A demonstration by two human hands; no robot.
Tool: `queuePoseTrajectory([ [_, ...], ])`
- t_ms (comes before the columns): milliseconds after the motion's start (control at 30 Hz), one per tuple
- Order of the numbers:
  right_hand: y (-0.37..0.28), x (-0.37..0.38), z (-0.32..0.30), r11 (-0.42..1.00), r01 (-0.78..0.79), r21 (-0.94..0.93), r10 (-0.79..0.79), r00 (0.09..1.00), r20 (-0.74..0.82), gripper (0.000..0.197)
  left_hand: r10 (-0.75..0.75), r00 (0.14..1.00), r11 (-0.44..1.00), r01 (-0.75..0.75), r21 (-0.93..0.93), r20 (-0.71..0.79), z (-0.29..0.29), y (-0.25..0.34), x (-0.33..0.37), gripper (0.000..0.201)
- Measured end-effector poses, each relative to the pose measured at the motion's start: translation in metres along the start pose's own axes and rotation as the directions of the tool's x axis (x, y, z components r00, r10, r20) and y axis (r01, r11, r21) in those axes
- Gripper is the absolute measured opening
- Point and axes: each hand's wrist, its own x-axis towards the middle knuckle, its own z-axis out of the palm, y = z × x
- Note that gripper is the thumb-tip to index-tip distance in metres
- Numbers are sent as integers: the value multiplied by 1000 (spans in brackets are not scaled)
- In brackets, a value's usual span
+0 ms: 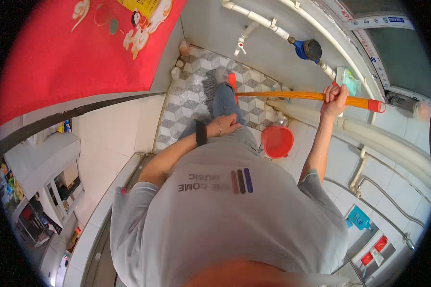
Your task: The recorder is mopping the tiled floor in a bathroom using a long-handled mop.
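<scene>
My right hand (335,100) is closed round the upper part of an orange mop handle (282,94), close to its red end cap. The handle runs leftward and down to a red socket (232,80). Grey mop strands (209,87) lie on the patterned tile floor (187,95), partly hidden by my jeans leg (225,103). My left hand (229,124) rests on my thigh and holds nothing; its fingers lie loosely against the jeans. A bracelet and a dark wristband are on that arm.
A red bucket (277,142) stands right of my legs. White pipes (261,19) with a blue water meter (307,49) run along the far wall. Thick pipes (388,136) cross the right side. A red cloth (81,57) hangs at far left, above a doorway.
</scene>
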Motion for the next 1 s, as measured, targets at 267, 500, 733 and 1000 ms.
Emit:
queuePoseTrajectory([
  [267,2,-2,18,999,-53,4,52,984,168,32,18,999,994,-15,-111,30,1,9,-3,34],
  [500,0,1,28,996,-64,55,58,993,106,29,125,990,991,-127,33,70,36,-39,26,33],
  [733,3,-16,18,998,-14,56,-1,967,256,29,104,994,994,-103,-35,29,9,17,5,31],
  [1000,6,-3,28,998,-15,62,0,971,239,32,13,1000,1000,-13,-24,17,5,-5,13,33],
])
